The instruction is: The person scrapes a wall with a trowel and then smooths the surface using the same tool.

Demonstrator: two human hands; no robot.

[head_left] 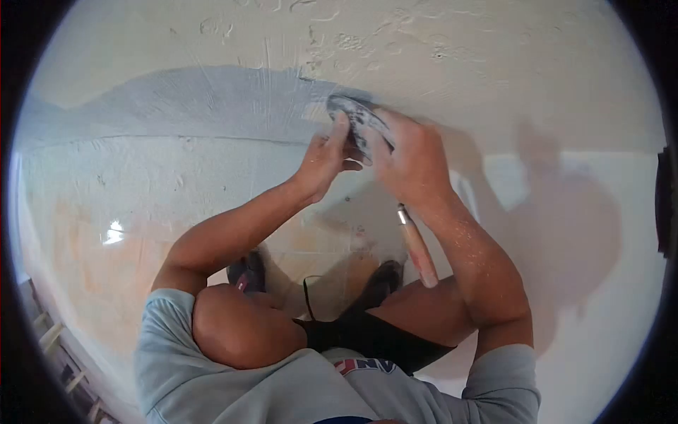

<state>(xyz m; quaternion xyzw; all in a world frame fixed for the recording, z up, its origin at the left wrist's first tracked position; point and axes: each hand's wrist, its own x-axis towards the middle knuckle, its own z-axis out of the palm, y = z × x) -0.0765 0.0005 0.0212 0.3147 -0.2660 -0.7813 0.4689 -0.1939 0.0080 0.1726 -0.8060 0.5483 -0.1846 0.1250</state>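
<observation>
Disc (359,124): thin, round-edged, seen tilted; dark grey with whitish smears across its face; just past 12 o'clock from the view's centre, between the two hands.
Left hand (323,164): thumb up against the smeared face, fingers curled by the lower edge; partly closed, with hold of the disc.
Right hand (415,157): closed around the disc's right side, thumb on the face; slightly blurred, the far fingers hidden.
Handle (418,251): wooden, rounded at the end, stained reddish, with a shiny metal collar; at 4 o'clock, below the right hand. Whether that hand touches it I cannot tell.
Surface (233,184): off-white and pale green, with orange-tan stains at 8 to 9 o'clock; scratches, pits and raised ripples, most at 12 o'clock.
Grey patch (205,102): smooth, wavy upper edge, straighter lower edge; stretches from 9 o'clock up to the disc.
Glare (114,232): small, bright, at 9 o'clock.
Shadow (565,212): soft, rounded, at 3 o'clock.
Shoes (246,272): dark, at 8 and 5 o'clock.
Clothing: grey shirt (282,392) with printed letters; black shorts (381,343).
Slats (53,338): pale, at 8 o'clock, by the view's edge.
Count: one disc, one handle, one patch, two shoes, several slats.
</observation>
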